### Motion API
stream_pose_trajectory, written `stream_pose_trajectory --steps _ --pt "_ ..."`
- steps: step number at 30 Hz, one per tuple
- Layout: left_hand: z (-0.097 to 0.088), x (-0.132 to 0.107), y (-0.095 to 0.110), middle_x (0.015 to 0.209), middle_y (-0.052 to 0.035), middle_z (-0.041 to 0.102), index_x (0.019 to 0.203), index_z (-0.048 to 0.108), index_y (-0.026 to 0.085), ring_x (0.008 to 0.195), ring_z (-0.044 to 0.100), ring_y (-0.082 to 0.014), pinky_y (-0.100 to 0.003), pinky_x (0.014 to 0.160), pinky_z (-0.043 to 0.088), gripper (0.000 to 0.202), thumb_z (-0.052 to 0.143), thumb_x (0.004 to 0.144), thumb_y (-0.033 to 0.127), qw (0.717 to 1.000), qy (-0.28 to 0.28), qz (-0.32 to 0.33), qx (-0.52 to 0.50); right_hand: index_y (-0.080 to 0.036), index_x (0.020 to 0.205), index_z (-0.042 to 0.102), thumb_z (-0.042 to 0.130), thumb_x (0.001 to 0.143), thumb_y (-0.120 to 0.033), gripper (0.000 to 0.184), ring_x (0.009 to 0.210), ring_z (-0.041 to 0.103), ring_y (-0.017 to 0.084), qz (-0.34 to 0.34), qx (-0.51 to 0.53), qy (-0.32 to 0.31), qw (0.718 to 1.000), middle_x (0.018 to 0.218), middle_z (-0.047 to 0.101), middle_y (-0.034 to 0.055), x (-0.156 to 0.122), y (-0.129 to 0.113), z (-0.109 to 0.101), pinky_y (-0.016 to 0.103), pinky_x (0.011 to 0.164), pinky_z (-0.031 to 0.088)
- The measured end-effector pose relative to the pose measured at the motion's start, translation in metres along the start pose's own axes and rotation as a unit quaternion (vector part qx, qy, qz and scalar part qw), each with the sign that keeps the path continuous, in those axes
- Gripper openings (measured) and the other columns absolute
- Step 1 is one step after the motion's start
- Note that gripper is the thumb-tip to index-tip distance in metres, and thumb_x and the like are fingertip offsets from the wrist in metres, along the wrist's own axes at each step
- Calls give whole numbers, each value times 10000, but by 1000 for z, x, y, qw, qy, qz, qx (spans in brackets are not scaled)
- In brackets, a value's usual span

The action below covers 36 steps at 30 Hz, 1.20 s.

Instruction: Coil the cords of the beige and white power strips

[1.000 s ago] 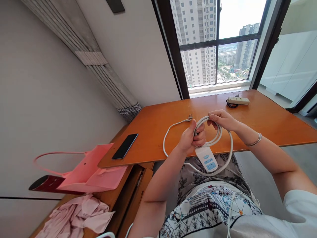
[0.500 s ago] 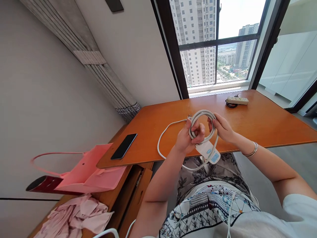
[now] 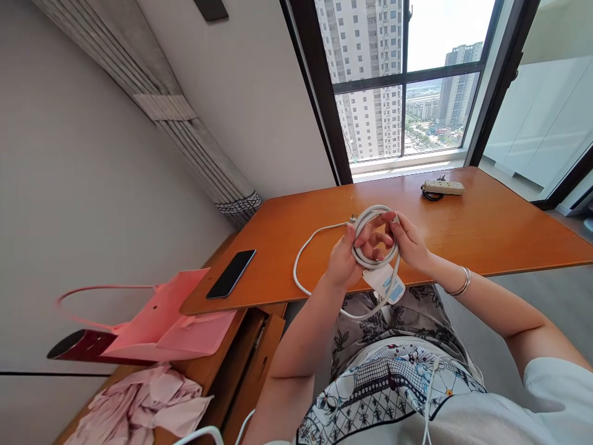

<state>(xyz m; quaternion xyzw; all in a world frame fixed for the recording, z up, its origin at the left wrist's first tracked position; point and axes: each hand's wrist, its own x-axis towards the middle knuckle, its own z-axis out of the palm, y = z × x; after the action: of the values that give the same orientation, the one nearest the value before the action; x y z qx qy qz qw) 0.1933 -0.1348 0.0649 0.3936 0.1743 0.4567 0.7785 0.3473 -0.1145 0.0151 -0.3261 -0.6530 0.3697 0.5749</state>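
A white power cord is wound into a round coil that I hold above the table's near edge. My left hand grips the coil's left side, thumb outside, with its fingers reaching through the ring. On the opposite side my right hand pinches the coil between thumb and fingers. A loose length of the cord loops out to the left over the table and down above my lap. The plug sticks up beside my left thumb. A white tag with blue print hangs under the coil.
The brown table holds a black phone at left and a white power strip at the far right. A pink bag and crumpled pink cloth lie at the lower left. A window stands behind.
My right hand has moved slightly left, closer to my left hand. My left fingers have spread across inside the coil, and the tag has shifted left and turned a little.
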Motion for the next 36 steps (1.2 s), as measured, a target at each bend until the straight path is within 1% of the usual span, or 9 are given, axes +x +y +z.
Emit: stream_pose_trajectory --steps 3,7,10,15,18,22,27,31,36 --pt "2 1 2 1073 -120 725 554 349 184 1030 699 -239 -240 609 589 588 645 864 586 999 3 30 -28 -241 1074 473 490 906 -716 504 812 558 172 -17 -15 -14 1000 923 581 35 -1 -3 -1 321 755 514" --pt "3 2 3 1172 -110 705 569 379 182 1153 670 -270 -269 693 626 572 640 864 596 997 -14 60 -46 -243 1300 358 536 918 -647 584 1044 582 216 -58 -39 -11 997 1173 591 95 -6 -5 0 387 951 495" --pt "3 2 2 1183 -104 699 587 411 180 1160 668 -279 -277 683 634 561 631 859 619 998 6 54 -34 -226 1296 392 435 973 -608 503 964 591 213 -41 -68 6 997 1098 614 89 -8 -2 3 385 913 495" --pt "3 3 -2 1213 -116 689 631 486 179 1203 646 -292 -292 720 639 519 637 853 624 998 7 57 2 -213 1098 518 376 985 -599 427 883 578 194 7 -82 6 997 965 622 62 -4 8 7 348 839 509" --pt "1 3 -4 1266 -121 673 678 539 186 1276 605 -309 -349 824 634 487 630 857 630 998 -10 68 12 -204 1191 533 367 981 -606 483 1060 593 223 -2 -70 -33 997 1111 637 101 -1 13 9 397 996 486" --pt "-1 4 -8 1284 -105 671 619 488 187 1337 559 -316 -402 944 591 527 606 873 633 996 -4 87 26 -196 1386 467 345 990 -603 581 1329 487 245 -19 -81 -40 996 1370 555 140 1 15 10 435 1188 338" --pt "-2 7 -10 1262 -87 683 598 455 193 1349 552 -298 -411 1003 553 546 580 888 638 990 31 136 14 -213 1534 318 350 1000 -604 663 1428 402 254 -30 -135 -43 989 1526 434 153 -12 11 7 470 1222 299" --pt "-1 13 -1 1254 -54 692 595 452 196 1330 574 -262 -372 1003 548 542 579 893 630 974 65 217 -1 -214 1540 358 386 1006 -552 632 1448 362 289 -60 -219 -73 971 1499 435 179 -32 8 9 521 1221 296" --pt "0 12 8 1204 -52 720 588 416 190 1230 652 -245 -286 863 596 549 613 876 613 973 70 218 -21 -166 1578 295 406 1001 -385 627 1321 475 321 -57 -277 21 959 1413 478 220 -34 16 13 552 1119 405"
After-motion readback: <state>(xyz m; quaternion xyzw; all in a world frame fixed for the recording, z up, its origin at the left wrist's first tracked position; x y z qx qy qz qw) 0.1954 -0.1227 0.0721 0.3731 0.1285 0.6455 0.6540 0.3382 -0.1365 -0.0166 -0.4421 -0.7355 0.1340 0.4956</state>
